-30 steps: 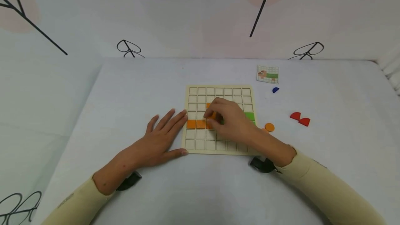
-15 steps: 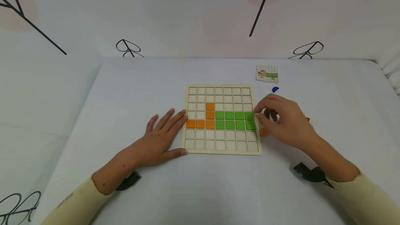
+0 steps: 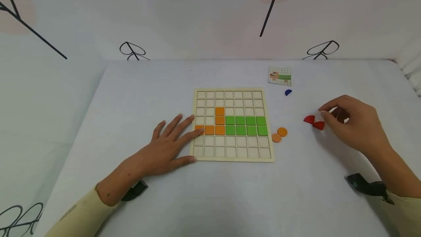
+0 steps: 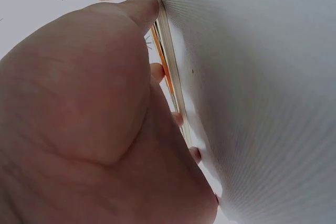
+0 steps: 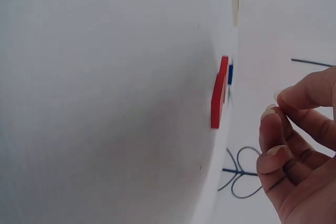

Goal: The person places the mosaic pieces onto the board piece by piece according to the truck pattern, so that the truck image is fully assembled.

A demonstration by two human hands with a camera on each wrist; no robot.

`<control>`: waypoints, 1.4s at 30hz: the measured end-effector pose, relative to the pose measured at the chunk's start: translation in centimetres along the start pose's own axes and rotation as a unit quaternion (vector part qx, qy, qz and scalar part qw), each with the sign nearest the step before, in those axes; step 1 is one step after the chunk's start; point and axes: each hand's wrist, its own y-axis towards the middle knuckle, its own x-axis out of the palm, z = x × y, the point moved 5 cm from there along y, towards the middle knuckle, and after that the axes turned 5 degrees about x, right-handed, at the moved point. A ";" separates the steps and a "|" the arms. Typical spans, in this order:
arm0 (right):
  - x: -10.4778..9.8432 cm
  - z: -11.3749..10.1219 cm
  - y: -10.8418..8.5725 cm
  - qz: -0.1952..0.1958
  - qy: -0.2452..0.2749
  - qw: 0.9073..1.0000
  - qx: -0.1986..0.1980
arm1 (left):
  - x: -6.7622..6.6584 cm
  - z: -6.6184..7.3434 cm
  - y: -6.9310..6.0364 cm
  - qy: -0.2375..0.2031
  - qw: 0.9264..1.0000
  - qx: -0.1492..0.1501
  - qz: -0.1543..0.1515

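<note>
A cream grid board [image 3: 231, 158] lies mid-table with square tiles in it. Orange tiles [image 3: 219, 120] form an L shape, and green tiles [image 3: 246, 125] fill two rows to their right. Spread flat at the board's left edge is my left hand [image 3: 166, 149], its index fingertip on the leftmost orange tile. My right hand [image 3: 353, 123] hovers just right of two red quarter-circle pieces [image 3: 309, 119], fingers loosely bent. In the right wrist view, the thumb and index fingertips come close together with nothing visible between them; the red pieces [image 5: 218, 98] lie apart from the hand.
Two orange discs [image 3: 282, 132] lie beside the board's right edge. Farther back are a blue half-circle piece [image 3: 288, 92] and a small picture card [image 3: 280, 75] printed with a coloured grid pattern. A patterned cloth [image 3: 210, 17] rises behind the table.
My right hand has let go of an orange tile on the board and moved right, past the discs, to the red pieces. My left index finger has shifted onto the leftmost orange tile.
</note>
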 end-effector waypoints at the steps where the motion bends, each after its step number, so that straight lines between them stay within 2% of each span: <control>1: -0.1 0.2 0.1 -0.005 -0.006 1.000 0.005 | 0.1 0.0 0.0 0.000 1.000 -0.003 0.001; 5: 0.4 1.0 0.5 -0.045 -0.025 0.999 0.016 | 0.3 -0.2 -0.1 -0.001 1.000 -0.014 0.003; 10: 1.5 1.1 0.6 -0.088 -0.049 0.995 -0.009 | 0.4 -0.2 -0.2 0.004 1.000 -0.015 0.001; 14: 2.1 0.8 0.7 -0.093 -0.061 0.993 -0.047 | 0.2 -0.2 -0.1 0.004 1.000 -0.014 0.001; 18: 2.5 0.6 0.9 -0.104 -0.070 0.990 -0.057 | 0.1 -0.1 -0.2 0.004 1.000 -0.015 -0.001; 27: 2.6 0.8 1.0 -0.110 -0.055 0.991 -0.046 | 0.2 -0.1 -0.2 -0.003 1.000 -0.012 -0.001; 31: 2.5 0.7 1.0 -0.110 -0.043 0.993 -0.024 | 0.2 -0.1 -0.1 -0.004 1.000 -0.011 0.000; 34: 2.4 -0.1 1.2 -0.098 -0.033 0.995 -0.005 | 0.2 -0.2 -0.2 -0.003 1.000 -0.011 0.000; 36: 2.4 -1.2 1.3 -0.088 -0.021 0.996 -0.009 | 0.2 -0.2 -0.1 -0.005 1.000 -0.010 0.001; 42: 3.9 -6.6 1.7 -0.107 0.025 0.991 -0.079 | 0.2 -0.2 -0.1 -0.003 1.000 -0.011 0.005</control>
